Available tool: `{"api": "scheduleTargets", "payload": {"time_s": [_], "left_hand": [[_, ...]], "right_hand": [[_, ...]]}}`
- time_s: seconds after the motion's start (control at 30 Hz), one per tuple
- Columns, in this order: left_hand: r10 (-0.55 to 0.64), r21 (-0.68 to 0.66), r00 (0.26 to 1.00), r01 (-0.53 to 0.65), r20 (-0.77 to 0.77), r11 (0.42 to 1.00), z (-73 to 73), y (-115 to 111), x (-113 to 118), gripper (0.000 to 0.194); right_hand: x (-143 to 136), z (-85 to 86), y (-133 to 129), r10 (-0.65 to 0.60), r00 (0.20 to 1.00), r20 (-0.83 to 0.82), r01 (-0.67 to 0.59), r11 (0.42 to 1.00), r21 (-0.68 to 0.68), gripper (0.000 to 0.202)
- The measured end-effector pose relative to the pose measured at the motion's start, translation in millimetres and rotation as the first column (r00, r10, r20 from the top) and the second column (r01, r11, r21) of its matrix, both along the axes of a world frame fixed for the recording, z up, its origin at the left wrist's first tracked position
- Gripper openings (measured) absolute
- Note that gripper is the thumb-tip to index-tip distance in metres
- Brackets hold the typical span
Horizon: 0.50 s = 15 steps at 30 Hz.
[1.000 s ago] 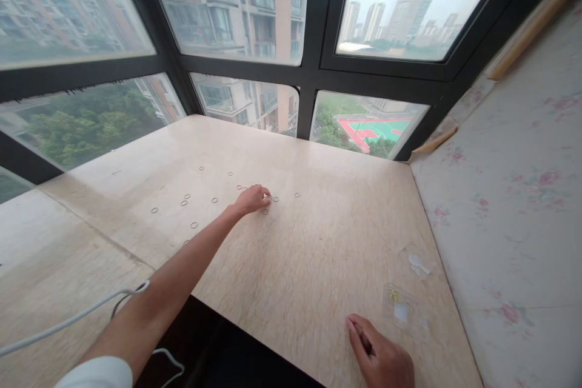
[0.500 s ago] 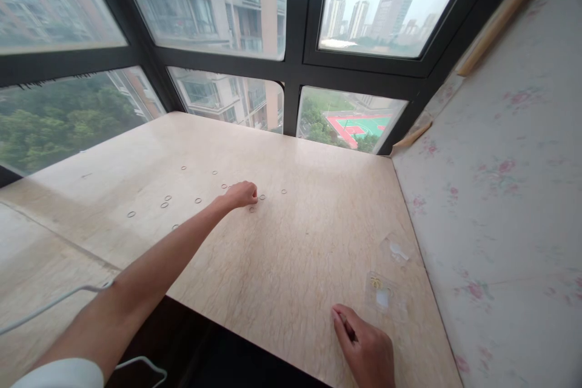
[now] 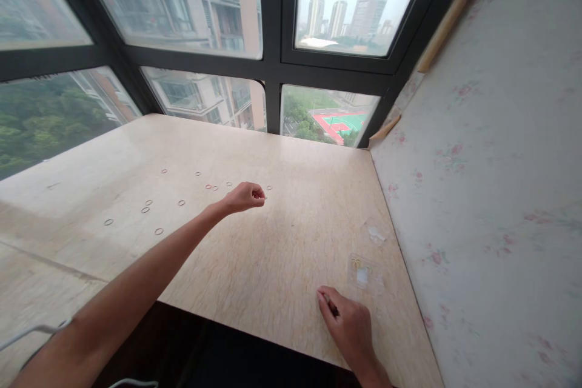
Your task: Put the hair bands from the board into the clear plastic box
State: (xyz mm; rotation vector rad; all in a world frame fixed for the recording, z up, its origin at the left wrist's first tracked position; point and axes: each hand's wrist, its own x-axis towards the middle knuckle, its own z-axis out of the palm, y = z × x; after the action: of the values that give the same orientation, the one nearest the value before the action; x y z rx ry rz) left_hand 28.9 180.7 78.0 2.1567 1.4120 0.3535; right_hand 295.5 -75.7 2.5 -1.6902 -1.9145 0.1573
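Note:
My left hand [image 3: 248,196] reaches out over the stone-patterned ledge [image 3: 254,260], its fingers pinched together. At the fingertips a thin bit shows, seemingly the edge of a small ring [image 3: 265,198]. Just beyond those fingers lies another thin ring [image 3: 269,188]. Several more rings are scattered to the left, among them a reddish one [image 3: 208,187] and a dark one [image 3: 182,202]. Near the front edge rests my right hand [image 3: 350,321], thumb and fingers closed; whatever they may hold is hidden. Close beside it is a clear plastic box [image 3: 361,276] with yellowish rings inside.
Another clear plastic piece [image 3: 374,233] lies behind the box, near the flowered wall [image 3: 459,206]. Dark-framed windows [image 3: 273,73] border the ledge's far side. A white cable [image 3: 36,330] runs by my left forearm.
The view has turned slightly right. Against the ledge, my left hand has moved right, toward the far ring, and its fingertips have lifted a little. My right hand keeps its closed pose.

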Motion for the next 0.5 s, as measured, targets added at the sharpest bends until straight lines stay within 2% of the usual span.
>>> {"api": "scheduleTargets", "payload": {"time_s": [0.13,0.23,0.3,0.37,0.5], "left_hand": [[-0.111,-0.074,0.967,0.131,0.228,0.989,14.6,-30.4,57.3,0.014],[-0.209,-0.134,0.918,0.267,0.336,0.954,21.9,-59.2,106.2,0.014],[-0.298,-0.14,0.877,0.372,0.378,0.918,21.5,-77.0,137.2,0.013],[-0.401,-0.102,0.843,0.463,0.359,0.881,16.9,-91.2,164.6,0.014],[-0.571,0.021,0.803,0.576,0.168,0.817,3.5,-106.6,206.3,0.011]], "right_hand": [[-1.2,5.1,-0.7,-0.015,0.999,-0.043,0.012,0.997,-0.072,0.037],[-1.5,7.2,-0.8,-0.037,0.996,-0.086,0.029,0.995,-0.095,0.034],[-1.5,7.9,-0.7,-0.044,0.994,-0.105,0.032,0.994,-0.107,0.032],[-1.3,8.3,-0.8,-0.05,0.992,-0.116,0.036,0.992,-0.121,0.03],[-0.5,8.8,-0.9,-0.063,0.99,-0.125,0.047,0.99,-0.131,0.028]]}}
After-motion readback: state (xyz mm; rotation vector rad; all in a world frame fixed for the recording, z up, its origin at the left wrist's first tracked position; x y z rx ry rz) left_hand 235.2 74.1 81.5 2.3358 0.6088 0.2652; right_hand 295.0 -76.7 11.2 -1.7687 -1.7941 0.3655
